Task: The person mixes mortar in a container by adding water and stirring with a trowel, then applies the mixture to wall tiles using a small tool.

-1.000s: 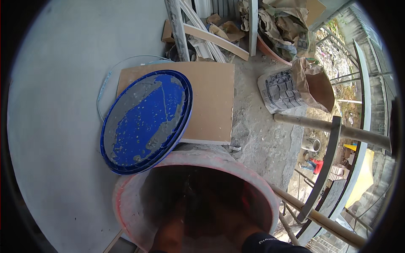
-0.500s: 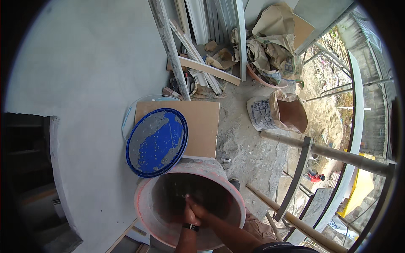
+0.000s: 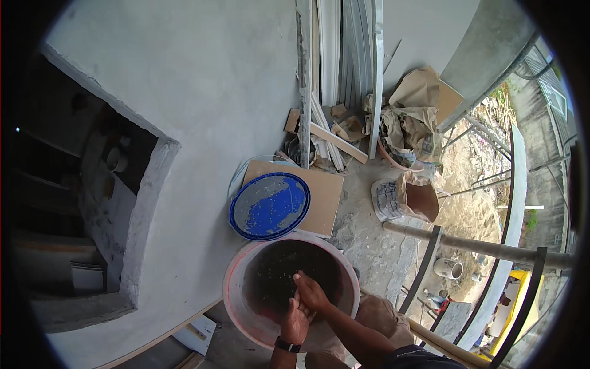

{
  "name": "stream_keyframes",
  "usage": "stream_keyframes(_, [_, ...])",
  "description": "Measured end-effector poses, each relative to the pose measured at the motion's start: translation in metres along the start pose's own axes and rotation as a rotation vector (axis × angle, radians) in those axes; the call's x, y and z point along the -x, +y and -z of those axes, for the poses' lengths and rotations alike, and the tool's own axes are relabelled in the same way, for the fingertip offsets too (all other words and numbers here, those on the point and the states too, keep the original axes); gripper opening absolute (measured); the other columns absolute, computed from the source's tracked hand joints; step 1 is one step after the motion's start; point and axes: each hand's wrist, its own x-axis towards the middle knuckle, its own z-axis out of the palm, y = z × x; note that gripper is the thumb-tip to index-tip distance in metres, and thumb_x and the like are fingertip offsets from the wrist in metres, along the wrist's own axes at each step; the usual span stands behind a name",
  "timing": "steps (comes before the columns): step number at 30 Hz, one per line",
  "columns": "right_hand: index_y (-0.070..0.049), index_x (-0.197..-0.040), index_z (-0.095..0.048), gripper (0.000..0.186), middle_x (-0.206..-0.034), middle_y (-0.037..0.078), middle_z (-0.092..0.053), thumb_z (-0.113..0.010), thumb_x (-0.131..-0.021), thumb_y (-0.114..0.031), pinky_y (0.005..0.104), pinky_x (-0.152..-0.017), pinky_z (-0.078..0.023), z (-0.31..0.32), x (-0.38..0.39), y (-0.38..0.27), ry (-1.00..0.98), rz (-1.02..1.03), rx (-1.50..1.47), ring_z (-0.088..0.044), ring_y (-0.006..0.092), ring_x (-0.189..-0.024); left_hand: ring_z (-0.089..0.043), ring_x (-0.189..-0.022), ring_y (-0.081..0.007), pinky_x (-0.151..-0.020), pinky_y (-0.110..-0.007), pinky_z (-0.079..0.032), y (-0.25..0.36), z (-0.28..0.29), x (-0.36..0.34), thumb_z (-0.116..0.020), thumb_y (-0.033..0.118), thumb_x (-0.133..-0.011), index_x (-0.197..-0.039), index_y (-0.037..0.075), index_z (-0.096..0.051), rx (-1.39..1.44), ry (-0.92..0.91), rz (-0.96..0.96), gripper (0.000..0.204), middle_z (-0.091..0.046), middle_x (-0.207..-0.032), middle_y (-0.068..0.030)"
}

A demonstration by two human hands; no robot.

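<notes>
Both hands meet over a round whitish tub [image 3: 236, 307] with pinkish stains on its rim, partly filled with dark water [image 3: 270, 280]. My left hand [image 3: 296, 323] has its palm turned inward and its fingers stretched up against the other hand; a dark watch [image 3: 287, 345] is on that wrist. My right hand [image 3: 312, 291], coming in from the right, is closed around the left fingers, which it partly hides. No tool shows in either hand. Beyond the tub's far rim leans a blue lid [image 3: 276, 206] with dried grey material on it.
A brown board [image 3: 324, 197] stands behind the lid. An open paper sack [image 3: 393, 200] is on the floor at the right, near a pole railing [image 3: 491, 245]. Wood strips, crumpled bags [image 3: 418, 117] and metal profiles lie farther back. A wall opening [image 3: 153, 178] is at left.
The hands have lifted from deep inside the tub to nearer its rim, still together. The view has swung left, so more of the wall opening shows and things sit farther right.
</notes>
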Motion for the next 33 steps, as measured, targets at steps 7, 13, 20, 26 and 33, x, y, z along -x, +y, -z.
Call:
stream_keyframes(7, [0.004,-0.109,-0.06,0.035,-0.096,0.011,-0.067,-0.059,-0.094,-0.027,0.0281,-0.081,-0.05,0.111,-0.028,-0.084,0.137,0.111,-0.133,-0.064,0.0157,-0.089,-0.054,-0.115,-0.0269,-0.092,-0.039,-0.044,0.053,0.004,-0.043,-0.057,0.046,-0.091,-0.141,0.009,-0.037,-0.321,0.442,0.138,0.066,-0.047,-0.137,-0.0139])
stream_keyframes(13, [0.001,-0.088,-0.062,0.028,-0.074,0.005,-0.065,-0.06,-0.093,-0.026,0.0246,-0.064,-0.049,0.217,-0.201,-0.076,0.32,-0.042,-0.243,-0.062,0.0104,-0.07,-0.056,-0.111,-0.0249,-0.09,-0.038,-0.045,0.027,-0.036,-0.182,-0.061,0.041,-0.089,-0.139,0.009,-0.038,-0.557,0.539,0.165,0.064,-0.05,-0.132,-0.0084])
stream_keyframes(20, [0.002,-0.088,-0.06,0.03,-0.071,0.003,-0.062,-0.062,-0.092,-0.028,0.0241,-0.059,-0.045,0.322,-0.379,-0.033,0.406,-0.079,-0.176,-0.056,0.008,-0.063,-0.055,-0.109,-0.0254,-0.084,-0.04,-0.048,-0.035,-0.074,-0.259,-0.065,0.034,-0.083,-0.124,0.005,-0.054,-0.222,1.146,0.056,0.051,-0.058,-0.12,-0.0084])
stream_keyframes(26, [-0.002,-0.091,-0.065,0.026,-0.082,0.016,-0.069,-0.06,-0.089,-0.027,0.0393,-0.069,-0.051,0.326,-0.523,-0.015,0.424,-0.086,0.275,-0.067,0.0298,-0.078,-0.053,-0.112,-0.0265,-0.092,-0.043,-0.042,-0.027,-0.083,-0.269,-0.063,0.038,-0.081,-0.12,0.002,-0.057,-0.31,1.302,0.012,0.053,-0.056,-0.122,-0.01])
stream_keyframes(33, [-0.007,-0.095,-0.069,0.033,-0.098,0.021,-0.067,-0.057,-0.087,-0.037,0.0461,-0.083,-0.05,0.233,-0.652,-0.022,0.009,-0.214,0.584,-0.064,0.0377,-0.096,-0.057,-0.103,-0.0274,-0.088,-0.043,-0.046,-0.034,-0.101,-0.283,-0.066,0.037,-0.079,-0.116,-0.001,-0.058,-0.491,1.527,0.014,0.053,-0.059,-0.115,-0.0128])
